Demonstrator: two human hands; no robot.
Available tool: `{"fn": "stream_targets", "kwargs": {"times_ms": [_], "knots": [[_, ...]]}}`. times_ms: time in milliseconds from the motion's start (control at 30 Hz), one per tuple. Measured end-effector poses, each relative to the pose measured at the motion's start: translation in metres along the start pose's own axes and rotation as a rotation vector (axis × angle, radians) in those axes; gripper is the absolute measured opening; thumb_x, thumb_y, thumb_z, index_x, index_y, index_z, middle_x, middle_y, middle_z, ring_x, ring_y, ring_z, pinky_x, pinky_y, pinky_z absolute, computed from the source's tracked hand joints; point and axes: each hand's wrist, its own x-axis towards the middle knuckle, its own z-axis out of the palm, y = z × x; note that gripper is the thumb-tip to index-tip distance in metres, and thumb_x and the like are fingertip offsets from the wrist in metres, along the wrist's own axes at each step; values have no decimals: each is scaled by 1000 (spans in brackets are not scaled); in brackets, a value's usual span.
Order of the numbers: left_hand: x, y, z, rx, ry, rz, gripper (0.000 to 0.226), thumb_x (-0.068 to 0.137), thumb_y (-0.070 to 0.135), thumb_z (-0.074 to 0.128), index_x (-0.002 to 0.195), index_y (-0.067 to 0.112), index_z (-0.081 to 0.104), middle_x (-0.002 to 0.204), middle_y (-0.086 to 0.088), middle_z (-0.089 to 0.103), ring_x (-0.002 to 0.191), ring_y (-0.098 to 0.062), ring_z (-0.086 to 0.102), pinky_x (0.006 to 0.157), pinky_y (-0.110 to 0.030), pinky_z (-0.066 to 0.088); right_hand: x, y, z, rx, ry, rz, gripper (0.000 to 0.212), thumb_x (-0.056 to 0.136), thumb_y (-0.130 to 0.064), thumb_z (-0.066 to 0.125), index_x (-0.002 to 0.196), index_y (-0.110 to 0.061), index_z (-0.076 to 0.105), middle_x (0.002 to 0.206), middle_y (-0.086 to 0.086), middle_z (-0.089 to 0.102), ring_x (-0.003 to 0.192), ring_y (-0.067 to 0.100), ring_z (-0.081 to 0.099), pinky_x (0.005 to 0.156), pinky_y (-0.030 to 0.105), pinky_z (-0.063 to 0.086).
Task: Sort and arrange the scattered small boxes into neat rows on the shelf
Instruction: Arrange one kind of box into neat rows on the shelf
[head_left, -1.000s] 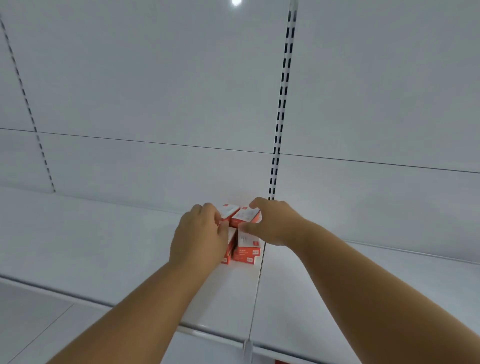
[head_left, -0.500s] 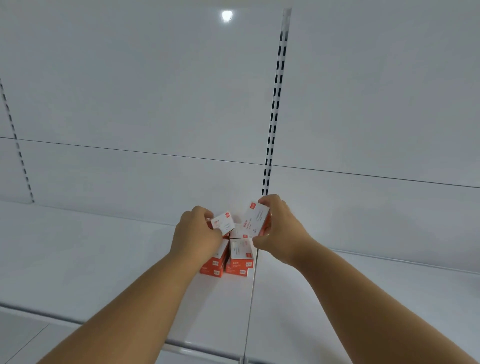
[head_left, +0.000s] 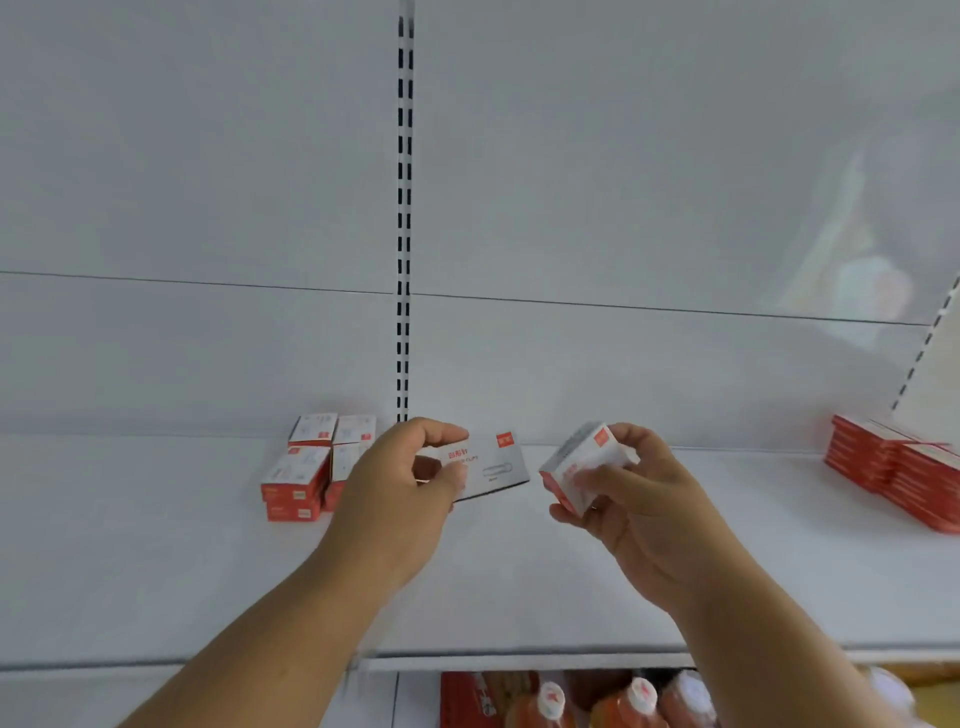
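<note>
A block of small white-and-red boxes (head_left: 311, 467) stands stacked on the white shelf (head_left: 156, 571), left of centre near the back wall. My left hand (head_left: 400, 499) holds one small box (head_left: 491, 462) above the shelf, its white face with red lettering turned toward me. My right hand (head_left: 628, 493) grips another small box (head_left: 582, 470), tilted, just to the right of the first. Both held boxes are clear of the stack, with a gap between them.
A slotted upright (head_left: 404, 208) runs down the back panel behind the stack. A tall pile of red boxes (head_left: 898, 467) sits at the far right of the shelf. Below the shelf's front edge are bottles with white caps (head_left: 639, 696) and red packaging.
Both hands have lifted a box each off the stack and moved right, away from it. The view has shifted right, so the stack now lies left of my hands.
</note>
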Motion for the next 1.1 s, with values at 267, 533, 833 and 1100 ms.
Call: {"fn": "stream_targets", "kwargs": {"times_ms": [267, 533, 833, 1100], "knots": [[-17, -14, 36, 163, -155, -46, 23, 96, 21, 60, 102, 42, 62, 92, 9, 63, 81, -8, 63, 59, -20, 42, -23, -3, -39, -377, 289, -17, 29, 84, 0, 69, 76, -16, 47, 82, 12, 68, 87, 32, 65, 69, 40, 47], [-21, -18, 46, 334, -232, -4, 24, 93, 27, 63, 113, 39, 59, 111, 18, 54, 103, 1, 52, 79, -10, 38, -20, -2, -58, -1293, 84, -30, 29, 87, -38, 67, 113, -34, 56, 109, -18, 59, 74, 5, 64, 69, 23, 51], [-24, -12, 48, 493, -357, 10, 46, 83, 26, 77, 119, 46, 58, 111, 30, 50, 106, 7, 50, 86, -5, 37, -17, -11, -71, -1527, -284, -137, 35, 83, -46, 69, 112, -38, 52, 84, -23, 46, 77, -1, 49, 62, 11, 34], [-26, -11, 48, 381, -387, 9, 46, 76, 17, 83, 112, 40, 65, 114, 15, 63, 95, -3, 65, 92, -24, 52, -23, -8, -76, -1460, -258, -157, 36, 82, -41, 72, 112, -34, 55, 98, -20, 54, 76, -1, 52, 61, 9, 35]]}}
